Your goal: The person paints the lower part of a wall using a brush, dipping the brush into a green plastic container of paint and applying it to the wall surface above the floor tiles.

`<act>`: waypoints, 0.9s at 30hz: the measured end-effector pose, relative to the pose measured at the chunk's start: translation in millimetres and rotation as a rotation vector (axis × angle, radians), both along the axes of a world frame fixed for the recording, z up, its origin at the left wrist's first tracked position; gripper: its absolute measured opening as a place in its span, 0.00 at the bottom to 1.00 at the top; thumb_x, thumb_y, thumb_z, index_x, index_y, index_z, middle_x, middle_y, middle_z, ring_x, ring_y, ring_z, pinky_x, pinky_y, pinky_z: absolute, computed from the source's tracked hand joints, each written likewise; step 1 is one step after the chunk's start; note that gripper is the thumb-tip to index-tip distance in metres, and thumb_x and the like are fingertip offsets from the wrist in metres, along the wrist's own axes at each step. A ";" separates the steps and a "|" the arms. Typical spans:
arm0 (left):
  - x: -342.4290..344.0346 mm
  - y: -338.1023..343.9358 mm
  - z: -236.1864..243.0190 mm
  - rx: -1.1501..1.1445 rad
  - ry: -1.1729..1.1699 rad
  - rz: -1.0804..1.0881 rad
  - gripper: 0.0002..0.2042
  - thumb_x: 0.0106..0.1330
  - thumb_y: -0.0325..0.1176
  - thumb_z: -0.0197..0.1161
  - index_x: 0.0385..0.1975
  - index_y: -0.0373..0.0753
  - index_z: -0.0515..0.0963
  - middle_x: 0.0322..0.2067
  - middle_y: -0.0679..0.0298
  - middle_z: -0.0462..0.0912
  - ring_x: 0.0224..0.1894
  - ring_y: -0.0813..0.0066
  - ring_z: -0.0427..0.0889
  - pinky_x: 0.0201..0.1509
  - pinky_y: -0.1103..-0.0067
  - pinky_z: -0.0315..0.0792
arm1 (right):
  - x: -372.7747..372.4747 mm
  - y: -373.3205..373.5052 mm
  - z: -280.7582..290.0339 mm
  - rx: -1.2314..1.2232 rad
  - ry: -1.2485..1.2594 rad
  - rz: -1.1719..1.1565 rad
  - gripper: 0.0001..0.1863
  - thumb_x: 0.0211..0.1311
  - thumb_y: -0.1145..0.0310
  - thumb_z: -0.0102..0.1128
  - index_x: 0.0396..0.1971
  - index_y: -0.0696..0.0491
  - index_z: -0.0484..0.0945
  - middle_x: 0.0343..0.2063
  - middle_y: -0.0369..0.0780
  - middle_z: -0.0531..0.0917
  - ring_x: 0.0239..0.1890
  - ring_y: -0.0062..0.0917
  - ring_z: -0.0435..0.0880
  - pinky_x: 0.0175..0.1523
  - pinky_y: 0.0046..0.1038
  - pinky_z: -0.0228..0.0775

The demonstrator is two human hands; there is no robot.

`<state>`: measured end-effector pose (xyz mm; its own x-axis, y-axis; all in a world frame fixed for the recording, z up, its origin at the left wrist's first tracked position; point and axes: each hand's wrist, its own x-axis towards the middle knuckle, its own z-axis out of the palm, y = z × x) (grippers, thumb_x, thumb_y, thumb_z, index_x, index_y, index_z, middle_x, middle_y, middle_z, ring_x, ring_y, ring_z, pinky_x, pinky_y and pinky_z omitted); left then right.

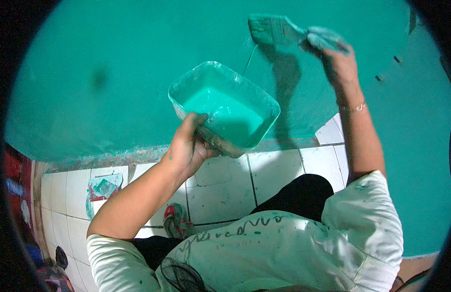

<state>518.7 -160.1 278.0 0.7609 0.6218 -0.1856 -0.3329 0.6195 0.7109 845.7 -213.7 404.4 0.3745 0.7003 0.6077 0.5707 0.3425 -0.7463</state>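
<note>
Head view: wall painting looks to be in hand, with the flat, wide paintbrush (276, 30) raised against the green wall (113, 73), above and to the right of the paint tub (257, 102). Whether the bristles touch the wall or stand just off it, I cannot tell; a dark shadow falls on the wall below them. A thin pale line runs from beneath the bristles toward the tub, perhaps a drip.

The right hand (339, 61) has its fingers closed round the paint-smeared handle, though blur hides exactly how each one sits. The left hand (189, 146) grips the tub by its near side, thumb hooked over the rim and the other fingers mostly hidden behind the wall of the tub. Green paint (211, 104) covers the bottom, and the tub is tilted so that its opening faces the wearer.

As I judge it, the next move calls for a steady stroke along the wall, or a dip for more paint, with the tub kept level enough not to spill onto the white floor tiles (225, 187).
</note>
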 end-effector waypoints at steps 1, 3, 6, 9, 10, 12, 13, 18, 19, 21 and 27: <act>2.0 0.5 -1.8 0.002 -0.017 -0.015 0.28 0.66 0.47 0.42 0.61 0.36 0.53 0.59 0.50 0.61 0.58 0.51 0.67 0.58 0.48 0.60 | -0.2 -5.7 14.3 0.057 -0.079 -0.027 0.13 0.50 0.75 0.61 0.38 0.58 0.77 0.36 0.41 0.81 0.39 0.30 0.81 0.42 0.28 0.74; 0.5 0.2 -5.7 0.002 -0.036 -0.022 0.29 0.66 0.48 0.44 0.60 0.35 0.52 0.60 0.49 0.60 0.59 0.51 0.66 0.58 0.51 0.64 | -28.4 -9.3 51.8 0.166 -0.222 -0.060 0.11 0.50 0.78 0.61 0.36 0.58 0.78 0.34 0.41 0.82 0.36 0.27 0.81 0.41 0.26 0.73; -9.9 1.4 -14.2 0.004 -0.003 -0.033 0.29 0.64 0.48 0.46 0.60 0.36 0.54 0.58 0.51 0.63 0.58 0.53 0.68 0.57 0.52 0.64 | -63.6 -9.0 89.7 0.319 -0.432 -0.097 0.08 0.50 0.81 0.61 0.33 0.58 0.80 0.30 0.40 0.83 0.33 0.23 0.80 0.40 0.24 0.71; -23.5 6.7 -27.5 0.008 0.116 -0.024 0.29 0.62 0.47 0.50 0.60 0.38 0.56 0.57 0.53 0.65 0.56 0.55 0.70 0.57 0.53 0.64 | -58.0 -6.1 100.8 0.531 -0.616 -0.103 0.08 0.48 0.81 0.63 0.31 0.59 0.80 0.30 0.41 0.82 0.33 0.26 0.80 0.39 0.24 0.71; -28.8 7.1 -28.7 0.006 0.132 -0.019 0.29 0.62 0.47 0.51 0.60 0.38 0.56 0.57 0.53 0.65 0.56 0.56 0.70 0.57 0.53 0.64 | -43.3 -9.7 88.8 0.532 -0.838 -0.206 0.12 0.45 0.79 0.64 0.34 0.58 0.79 0.31 0.41 0.82 0.35 0.28 0.81 0.41 0.26 0.72; -30.5 9.5 -31.3 0.003 0.151 -0.039 0.30 0.60 0.45 0.53 0.60 0.38 0.56 0.57 0.53 0.66 0.54 0.57 0.71 0.56 0.52 0.64 | -15.6 -23.4 46.4 0.461 -1.114 -0.276 0.18 0.40 0.76 0.65 0.37 0.54 0.78 0.34 0.42 0.81 0.37 0.33 0.81 0.45 0.30 0.72; -35.9 11.5 -32.8 -0.028 0.153 -0.024 0.30 0.58 0.44 0.55 0.58 0.37 0.58 0.54 0.53 0.69 0.52 0.58 0.73 0.55 0.52 0.65 | -16.2 -21.8 23.6 0.404 -1.139 -0.215 0.21 0.38 0.76 0.66 0.38 0.53 0.77 0.35 0.43 0.81 0.39 0.35 0.80 0.46 0.31 0.72; -49.0 18.4 -40.8 0.028 0.184 0.035 0.27 0.58 0.43 0.56 0.55 0.35 0.60 0.49 0.53 0.72 0.49 0.59 0.76 0.55 0.55 0.68 | -46.2 -18.7 -112.8 -0.098 -1.031 0.227 0.25 0.33 0.80 0.66 0.40 0.53 0.76 0.42 0.45 0.78 0.45 0.41 0.77 0.50 0.38 0.71; -51.2 20.9 -44.2 0.036 0.198 0.042 0.29 0.58 0.44 0.56 0.56 0.36 0.60 0.51 0.53 0.70 0.51 0.58 0.74 0.55 0.56 0.69 | -36.8 -15.2 -123.1 -0.112 -1.013 0.192 0.25 0.33 0.79 0.66 0.40 0.52 0.76 0.42 0.45 0.78 0.45 0.42 0.77 0.50 0.39 0.71; -52.6 25.6 -51.7 0.039 0.215 0.078 0.30 0.58 0.45 0.56 0.57 0.36 0.58 0.53 0.53 0.69 0.53 0.57 0.73 0.54 0.58 0.70 | -20.9 -7.9 -121.0 -0.139 -0.981 0.116 0.26 0.33 0.79 0.66 0.41 0.51 0.76 0.41 0.45 0.78 0.45 0.43 0.77 0.50 0.39 0.71; -59.0 36.1 -69.6 0.017 0.188 0.108 0.29 0.60 0.46 0.55 0.56 0.35 0.59 0.52 0.52 0.69 0.51 0.57 0.75 0.53 0.58 0.71 | -10.2 -6.5 -6.3 0.055 -1.178 0.024 0.21 0.39 0.79 0.64 0.40 0.53 0.76 0.37 0.44 0.80 0.40 0.40 0.80 0.43 0.34 0.73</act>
<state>459.6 -124.0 208.4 0.6427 0.7019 -0.3071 -0.2569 0.5751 0.7767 835.5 -220.1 398.0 -0.4510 0.6613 0.5994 0.8905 0.3783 0.2527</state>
